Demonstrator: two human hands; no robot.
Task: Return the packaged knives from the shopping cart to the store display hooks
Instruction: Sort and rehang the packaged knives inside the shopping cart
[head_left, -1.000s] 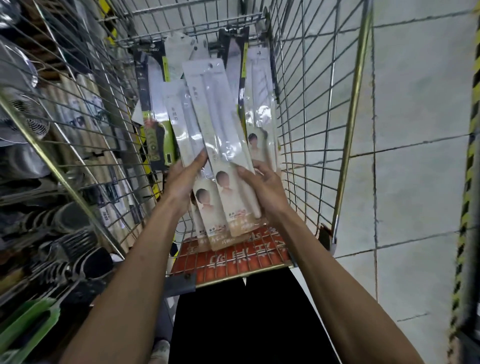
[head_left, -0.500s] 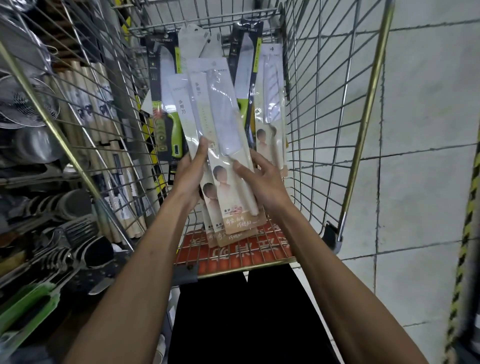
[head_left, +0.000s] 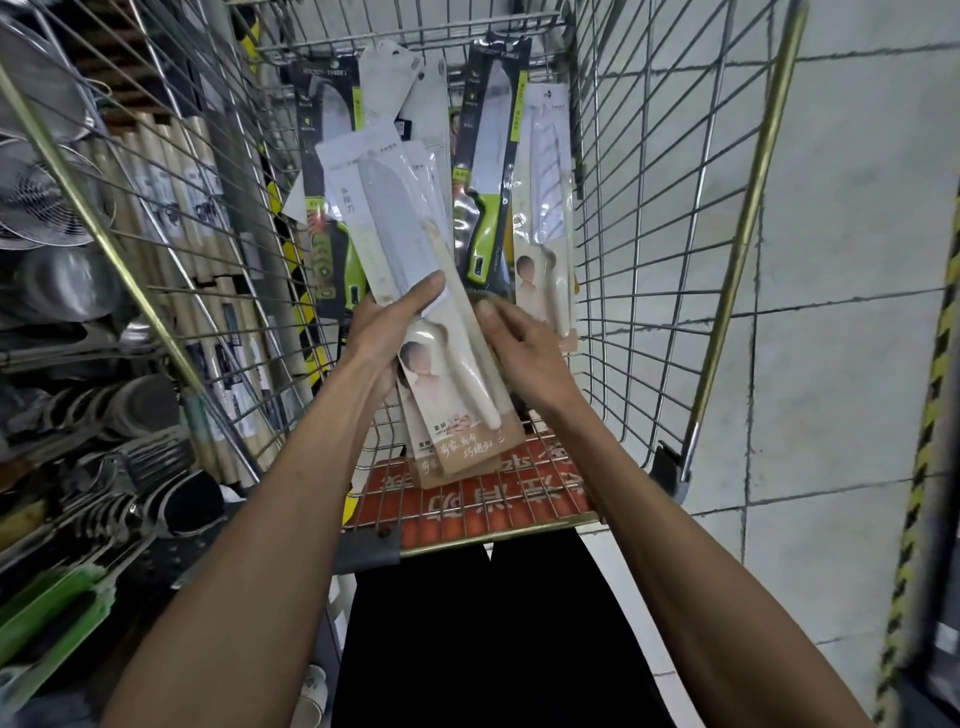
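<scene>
The left hand (head_left: 387, 332) grips a fanned stack of white packs (head_left: 395, 228) over the cart (head_left: 748, 208). Its thumb lies across the front and its fingers are curled behind. The right hand (head_left: 524, 353) pinches the stack's right edge, thumb on the front, with the rest of its fingers curled out of sight behind.

The front pack has a white knife under clear plastic, a vertical line of Chinese characters by the blade, a printed picture of a person beside the handle, and a brown band at the bottom with white handwritten-style Chinese script. The smaller print is too blurred to read.

More knives lean upright against the cart's far end. Two green packs (head_left: 488, 171) have black cards, lime side strips and green handles, and their top lettering is illegible. A third white pack (head_left: 545, 218) with the same printed picture stands at the right, and pale cards poke up behind the held stack. The held stack hides the lower part of the left green pack.

A red panel (head_left: 467, 506) with large pale Chinese characters, upside down to the camera, sits behind the near wire wall.

Left of the cart, shelves (head_left: 78, 364) carry wire strainers (head_left: 47, 208), metal bowls, long rolls (head_left: 182, 208) and utensils, all close against the cart's side. To the right is a tile floor (head_left: 857, 260) and a yellow-and-black striped post (head_left: 930, 415).
</scene>
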